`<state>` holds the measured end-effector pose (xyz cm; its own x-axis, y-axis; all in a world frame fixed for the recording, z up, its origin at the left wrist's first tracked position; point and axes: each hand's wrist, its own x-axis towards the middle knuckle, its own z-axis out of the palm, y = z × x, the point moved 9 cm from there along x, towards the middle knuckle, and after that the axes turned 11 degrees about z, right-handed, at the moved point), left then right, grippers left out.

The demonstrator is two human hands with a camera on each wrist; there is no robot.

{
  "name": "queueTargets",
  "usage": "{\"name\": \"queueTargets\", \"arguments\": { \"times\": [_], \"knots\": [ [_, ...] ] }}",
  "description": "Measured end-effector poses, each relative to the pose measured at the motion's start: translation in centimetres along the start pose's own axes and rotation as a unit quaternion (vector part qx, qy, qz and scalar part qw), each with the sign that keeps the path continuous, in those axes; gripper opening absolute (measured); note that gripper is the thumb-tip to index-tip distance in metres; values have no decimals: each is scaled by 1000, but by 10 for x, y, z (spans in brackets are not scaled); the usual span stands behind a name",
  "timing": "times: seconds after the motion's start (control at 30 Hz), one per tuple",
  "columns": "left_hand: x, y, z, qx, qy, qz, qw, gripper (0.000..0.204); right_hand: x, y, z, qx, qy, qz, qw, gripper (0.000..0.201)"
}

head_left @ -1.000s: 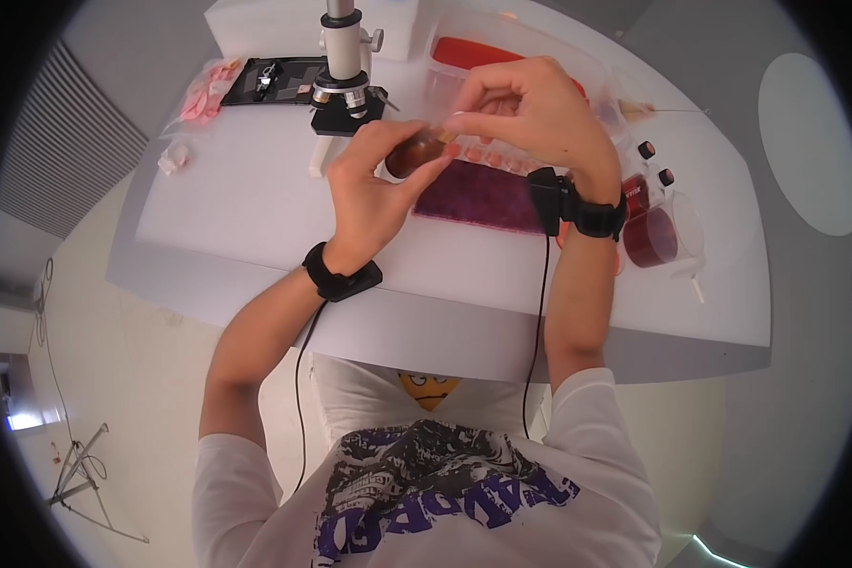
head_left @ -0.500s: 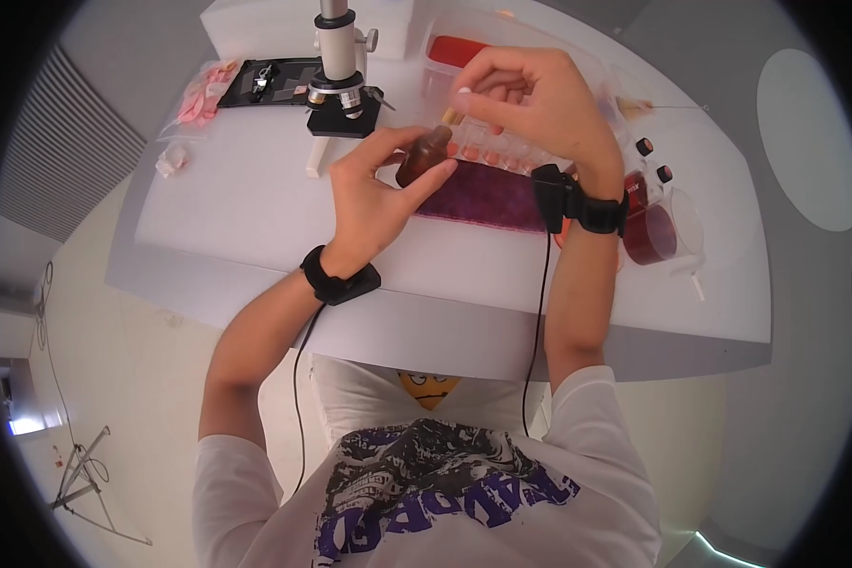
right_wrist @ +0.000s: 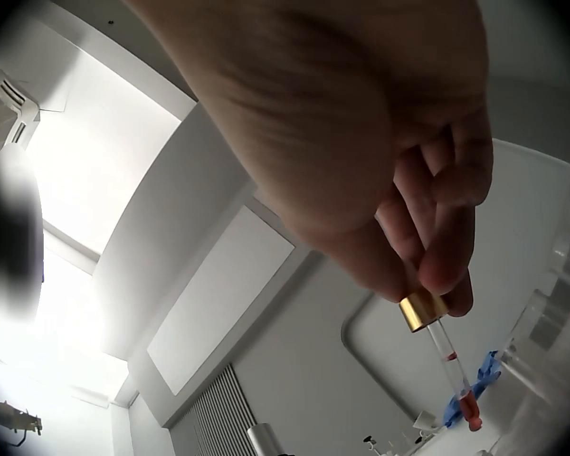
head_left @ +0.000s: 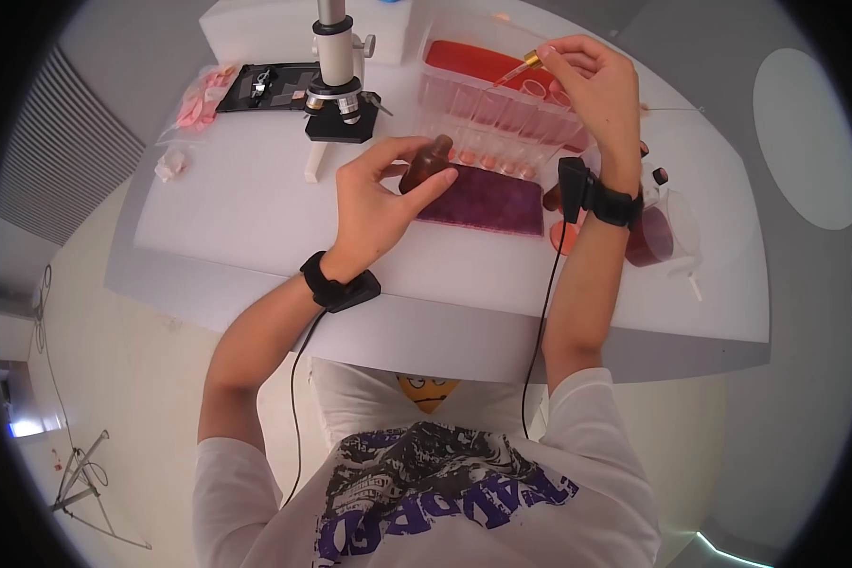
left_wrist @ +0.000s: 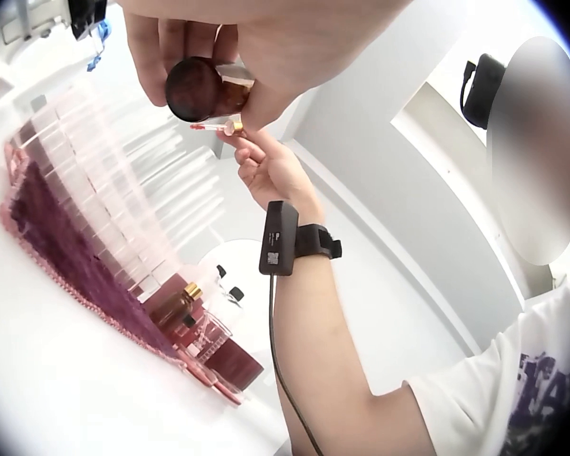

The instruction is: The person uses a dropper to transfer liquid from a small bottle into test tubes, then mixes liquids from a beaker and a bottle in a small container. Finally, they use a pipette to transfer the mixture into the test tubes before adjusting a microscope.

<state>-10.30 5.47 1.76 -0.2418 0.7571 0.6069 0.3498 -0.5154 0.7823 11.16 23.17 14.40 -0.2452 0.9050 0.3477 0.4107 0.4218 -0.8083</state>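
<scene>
My left hand (head_left: 374,199) grips a brown glass bottle (head_left: 426,165) between thumb and fingers, its neck uncapped and tilted up. High at the right, my right hand (head_left: 601,99) pinches a dropper (head_left: 533,60) by its top, with the glass tube pointing down and left over the tube rack (head_left: 478,106). In the right wrist view, red liquid shows inside the dropper's glass tube (right_wrist: 469,404) below the gold collar (right_wrist: 423,310). The left wrist view shows the bottle's dark round base (left_wrist: 193,89) in the left fingers.
A purple cloth (head_left: 492,201) lies in front of the rack. The microscope (head_left: 337,66) stands left of it, near a black tray (head_left: 265,87) and a pink bag (head_left: 202,99). At right are a beaker of dark red liquid (head_left: 650,237) and an orange-red lid (head_left: 565,237).
My right hand has lifted the dropper out of the bottle and carried it up and right over the rack. The left hand stays near its place, with the bottle now more upright.
</scene>
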Motion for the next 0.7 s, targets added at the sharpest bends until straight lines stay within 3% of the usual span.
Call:
{"name": "queueTargets", "arguments": {
  "times": [0.7],
  "knots": [
    [-2,-4,6,-18,-25,-22,999,44,2,6,2,-15,-8,-6,1000,22]
  ]
}}
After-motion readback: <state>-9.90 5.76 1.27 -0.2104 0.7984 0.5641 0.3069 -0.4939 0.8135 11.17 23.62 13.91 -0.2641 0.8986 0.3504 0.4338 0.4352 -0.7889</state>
